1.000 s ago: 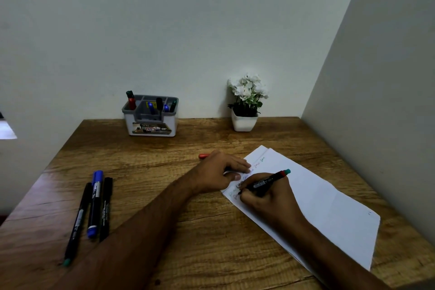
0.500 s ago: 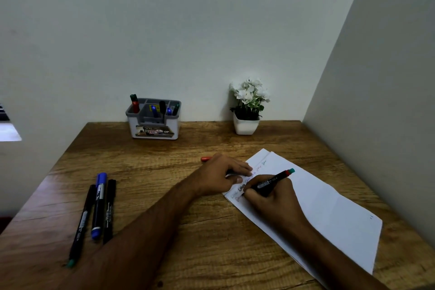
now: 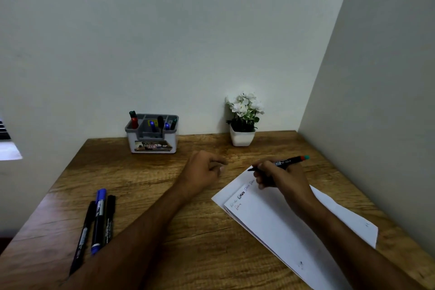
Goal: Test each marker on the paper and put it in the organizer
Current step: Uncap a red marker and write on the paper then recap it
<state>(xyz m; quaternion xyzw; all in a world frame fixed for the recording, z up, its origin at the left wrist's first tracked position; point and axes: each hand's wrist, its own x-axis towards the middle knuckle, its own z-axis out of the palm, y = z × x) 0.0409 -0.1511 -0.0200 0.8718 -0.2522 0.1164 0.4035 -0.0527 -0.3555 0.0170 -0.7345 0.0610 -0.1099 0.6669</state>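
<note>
My right hand [image 3: 280,176] grips the marker [image 3: 281,163] in a writing hold, the barrel lying nearly level, its tip pointing left over the far corner of the paper [image 3: 282,223] and its teal end cap pointing right. I cannot tell whether the tip touches the sheet. My left hand [image 3: 202,169] hovers left of the paper with its fingers curled; whether it holds anything cannot be told from this view. The paper lies diagonally on the desk [image 3: 164,195], folded, with short scribbles in several colours near its far left edge. The organizer [image 3: 151,135] stands at the back of the desk against the wall, with several markers upright in its compartments. Three markers [image 3: 97,221] lie side by side near the left edge of the desk, the middle one blue. A potted plant [image 3: 243,120] with white flowers stands at the back, right of the organizer
</note>
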